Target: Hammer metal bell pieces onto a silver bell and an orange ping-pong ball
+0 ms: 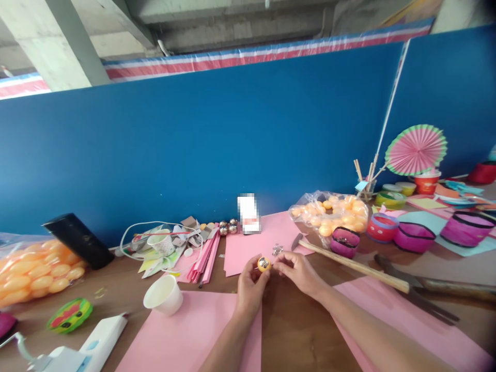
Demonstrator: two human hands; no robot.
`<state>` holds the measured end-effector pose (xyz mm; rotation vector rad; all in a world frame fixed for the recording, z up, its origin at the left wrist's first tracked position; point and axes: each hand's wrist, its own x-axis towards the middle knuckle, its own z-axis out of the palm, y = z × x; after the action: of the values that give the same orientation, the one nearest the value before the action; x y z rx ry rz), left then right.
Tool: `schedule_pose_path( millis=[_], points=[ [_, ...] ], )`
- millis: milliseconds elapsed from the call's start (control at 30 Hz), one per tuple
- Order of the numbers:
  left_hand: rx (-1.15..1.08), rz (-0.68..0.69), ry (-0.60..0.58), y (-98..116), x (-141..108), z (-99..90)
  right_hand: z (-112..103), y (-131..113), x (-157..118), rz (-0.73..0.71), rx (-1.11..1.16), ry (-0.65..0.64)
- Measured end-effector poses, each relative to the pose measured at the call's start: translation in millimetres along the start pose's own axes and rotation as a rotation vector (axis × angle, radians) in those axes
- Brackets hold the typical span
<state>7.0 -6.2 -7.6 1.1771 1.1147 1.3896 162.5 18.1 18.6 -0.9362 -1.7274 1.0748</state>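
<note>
In my left hand is a small orange ball with a shiny silver patch on top, held between thumb and fingers. My right hand is closed in a pinch at the ball's right side; whatever its fingertips grip is too small to make out. Just beyond both hands, a little pile of silver pieces lies on a pink sheet. A hammer with a pale wooden handle rests to the right of my right hand.
Clear bags of orange balls lie right and left. A white cup stands on pink paper. Purple fabric bowls, a dark-handled tool and a pink paper fan are rightward. A blue partition closes the back.
</note>
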Motion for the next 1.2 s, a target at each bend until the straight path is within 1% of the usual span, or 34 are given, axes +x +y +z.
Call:
schedule_pose_path(
  millis=[167, 300, 467, 700, 867, 1067, 1200],
  points=[
    [0.043, 0.005, -0.017, 1.0, -0.3, 0.3, 2.0, 5.2, 2.5, 0.088, 0.252, -0.026],
    [0.069, 0.012, -0.019, 0.4, -1.4, 2.1, 0.9, 4.7, 2.9, 0.124, 0.345, -0.017],
    [0.081, 0.013, -0.025, 3.7, -2.9, 4.3, -1.5, 3.8, 2.3, 0.116, 0.351, -0.057],
    [0.055, 0.03, -0.052, 10.5, -5.1, 6.1, -2.2, 4.7, 1.9, 0.185, 0.454, -0.08],
    [0.043, 0.024, -0.055, 8.7, -4.6, 5.9, -2.1, 5.2, 2.1, 0.202, 0.437, -0.117],
    [0.059, 0.028, -0.061, 9.2, -5.3, 5.7, -2.0, 5.1, 2.2, 0.191, 0.415, -0.118],
    [0.06, 0.031, -0.043, 10.0, -6.0, 6.1, -1.9, 5.1, 2.2, 0.181, 0.408, -0.123]
  ],
)
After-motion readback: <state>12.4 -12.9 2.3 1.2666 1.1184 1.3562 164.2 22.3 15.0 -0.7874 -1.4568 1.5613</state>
